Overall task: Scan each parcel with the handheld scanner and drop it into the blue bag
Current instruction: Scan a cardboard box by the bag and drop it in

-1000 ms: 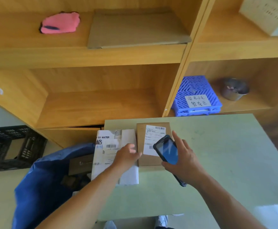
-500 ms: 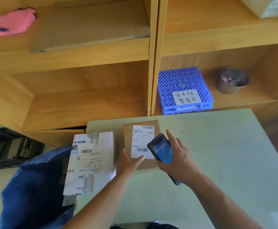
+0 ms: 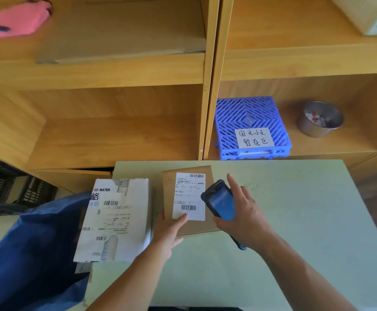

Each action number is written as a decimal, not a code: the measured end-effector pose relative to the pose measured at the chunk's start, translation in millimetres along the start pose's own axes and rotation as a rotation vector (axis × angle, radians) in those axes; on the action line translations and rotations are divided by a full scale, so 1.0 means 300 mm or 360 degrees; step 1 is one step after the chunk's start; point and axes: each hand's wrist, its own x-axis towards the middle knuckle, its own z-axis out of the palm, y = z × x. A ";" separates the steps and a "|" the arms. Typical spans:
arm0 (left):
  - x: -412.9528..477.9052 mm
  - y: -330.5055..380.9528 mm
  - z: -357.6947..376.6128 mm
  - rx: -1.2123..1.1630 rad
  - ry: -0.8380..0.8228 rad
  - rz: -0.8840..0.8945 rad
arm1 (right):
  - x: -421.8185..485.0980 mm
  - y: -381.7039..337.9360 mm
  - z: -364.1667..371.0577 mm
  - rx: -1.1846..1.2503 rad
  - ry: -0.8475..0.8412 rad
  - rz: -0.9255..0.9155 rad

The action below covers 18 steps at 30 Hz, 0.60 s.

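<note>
Wooden shelves (image 3: 115,70) back a pale green table (image 3: 295,221). The left hand (image 3: 169,232) pinches the brown parcel (image 3: 168,191) at its near edge, thumb on the label. The right hand (image 3: 246,216) grips the scanner (image 3: 222,203) just beside it. Beyond the left hand, the white parcel (image 3: 120,221) overhangs the blue bag (image 3: 37,254). This looks mid-scan, with neither parcel bagged yet.

Brown parcel (image 3: 188,198) with white barcode label, blue bag (image 3: 37,254) at 8 o'clock, purple-blue lattice basket (image 3: 250,117) (pale green table (image 3: 295,221)).
</note>
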 end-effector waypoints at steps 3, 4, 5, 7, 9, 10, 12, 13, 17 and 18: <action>-0.022 0.006 0.000 -0.0019 -0.0027 0.0137 | 0.000 -0.015 -0.005 -0.0075 -0.0007 0.0012; -0.032 0.013 -0.002 -0.0014 -0.0024 0.0194 | -0.001 -0.022 -0.006 -0.0088 -0.0012 0.0035; -0.044 0.028 -0.004 0.0016 -0.0010 0.0263 | -0.002 -0.033 -0.009 -0.0104 -0.0012 0.0055; -0.066 0.064 -0.009 0.0138 0.0067 0.0416 | -0.003 -0.055 -0.015 -0.0135 -0.0004 0.0093; -0.093 0.104 -0.023 0.0372 0.0159 0.0626 | -0.010 -0.086 -0.024 -0.0156 0.0019 0.0112; -0.109 0.126 -0.033 0.0505 0.0203 0.0738 | -0.015 -0.105 -0.030 -0.0169 0.0032 0.0110; -0.137 0.161 -0.050 0.0702 0.0283 0.0898 | -0.019 -0.137 -0.043 -0.0189 0.0051 0.0118; -0.152 0.174 -0.066 0.0753 0.0324 0.0953 | -0.025 -0.158 -0.048 -0.0200 0.0072 0.0104; -0.201 0.206 -0.135 0.0811 0.0451 0.1092 | -0.044 -0.243 -0.054 -0.0228 0.0109 0.0046; -0.211 0.209 -0.152 0.0800 0.0478 0.1123 | -0.048 -0.259 -0.051 -0.0236 0.0101 0.0031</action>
